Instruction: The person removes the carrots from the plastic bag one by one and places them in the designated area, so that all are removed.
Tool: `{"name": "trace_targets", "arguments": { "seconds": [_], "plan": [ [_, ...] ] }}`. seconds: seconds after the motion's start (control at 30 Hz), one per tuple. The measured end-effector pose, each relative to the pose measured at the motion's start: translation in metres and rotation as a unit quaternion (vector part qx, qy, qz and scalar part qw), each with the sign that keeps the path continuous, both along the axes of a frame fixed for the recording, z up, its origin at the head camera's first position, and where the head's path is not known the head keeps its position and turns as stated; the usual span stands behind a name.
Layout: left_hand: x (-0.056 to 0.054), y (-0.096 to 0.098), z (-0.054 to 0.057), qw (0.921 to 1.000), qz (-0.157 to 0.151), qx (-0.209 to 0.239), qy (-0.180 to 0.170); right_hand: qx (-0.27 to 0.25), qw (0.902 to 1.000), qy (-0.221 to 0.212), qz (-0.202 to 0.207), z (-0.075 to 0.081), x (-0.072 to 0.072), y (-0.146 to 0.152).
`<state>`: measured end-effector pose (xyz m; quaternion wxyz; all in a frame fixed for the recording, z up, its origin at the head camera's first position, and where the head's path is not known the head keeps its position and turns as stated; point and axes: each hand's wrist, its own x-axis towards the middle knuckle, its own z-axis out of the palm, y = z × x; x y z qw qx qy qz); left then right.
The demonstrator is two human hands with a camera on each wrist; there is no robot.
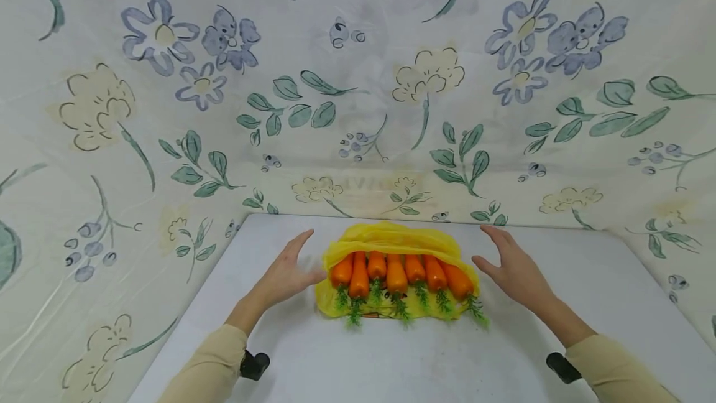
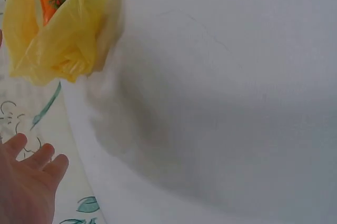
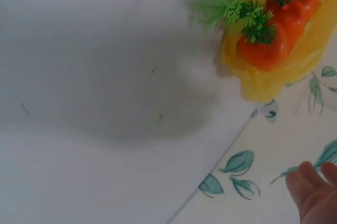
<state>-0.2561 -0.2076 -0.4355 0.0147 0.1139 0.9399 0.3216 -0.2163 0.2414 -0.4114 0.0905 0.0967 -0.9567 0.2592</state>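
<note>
Several orange toy carrots (image 1: 396,275) with green leafy tops lie side by side in a yellow plastic bag (image 1: 391,236) on the white table. Their tops point toward me, over the bag's near edge. On the bag's left is my left hand (image 1: 288,272), fingers extended and thumb close to the bag's side; whether it touches cannot be told. My right hand (image 1: 517,272) hovers at the other side, apart from the bag, with nothing in it. Each wrist view shows one end of the bag with carrots and a few fingertips.
The white tabletop (image 1: 403,359) stretches in front of the bag and to both sides. A floral-patterned sheet (image 1: 369,123) rises behind the table and along both sides. Black straps or mounts (image 1: 254,365) sit at both wrists, by the beige sleeves.
</note>
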Motion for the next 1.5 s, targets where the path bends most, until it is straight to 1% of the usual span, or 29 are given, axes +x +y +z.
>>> {"name": "trace_targets", "arguments": {
  "seconds": [0.1, 0.2, 0.3, 0.43, 0.57, 0.7, 0.8, 0.9, 1.1, 1.27, 1.4, 1.5],
  "plan": [
    [0.001, 0.004, -0.004, 1.0000, -0.006, 0.001, -0.006, -0.012, 0.9999, -0.002, 0.006, -0.001, 0.002, -0.010],
    [0.001, 0.009, -0.007, 0.9998, -0.001, 0.004, -0.019, -0.022, 0.9996, 0.001, 0.015, -0.004, 0.004, -0.018],
    [0.002, 0.013, -0.011, 0.9997, -0.002, 0.008, -0.023, -0.024, 0.9994, 0.006, 0.025, -0.005, 0.004, -0.025],
    [0.004, 0.018, -0.017, 0.9994, -0.022, 0.021, -0.019, -0.022, 0.9994, 0.006, 0.026, -0.006, 0.001, -0.031],
    [0.006, 0.021, -0.023, 0.9979, -0.043, 0.040, -0.029, -0.033, 0.9990, 0.005, 0.031, -0.006, -0.001, -0.036],
    [0.010, 0.024, -0.026, 0.9962, -0.050, 0.055, -0.044, -0.043, 0.9976, 0.027, 0.047, -0.009, -0.001, -0.043],
    [0.011, 0.026, -0.028, 0.9958, -0.053, 0.061, -0.042, -0.050, 0.9964, 0.036, 0.058, -0.009, 0.000, -0.049],
    [0.011, 0.026, -0.031, 0.9951, -0.058, 0.068, -0.042, -0.059, 0.9957, 0.027, 0.066, -0.008, 0.002, -0.055],
    [0.014, 0.028, -0.034, 0.9939, -0.062, 0.071, -0.057, -0.047, 0.9958, 0.002, 0.079, -0.008, 0.006, -0.065],
    [0.017, 0.028, -0.032, 0.9927, -0.068, 0.065, -0.075, -0.036, 0.9949, -0.008, 0.094, -0.013, 0.010, -0.074],
    [0.019, 0.027, -0.030, 0.9912, -0.075, 0.062, -0.090, -0.016, 0.9940, -0.020, 0.107, -0.018, 0.010, -0.086],
    [0.019, 0.025, -0.031, 0.9901, -0.081, 0.063, -0.096, -0.008, 0.9931, -0.030, 0.113, -0.019, 0.010, -0.096]
  ]
}}
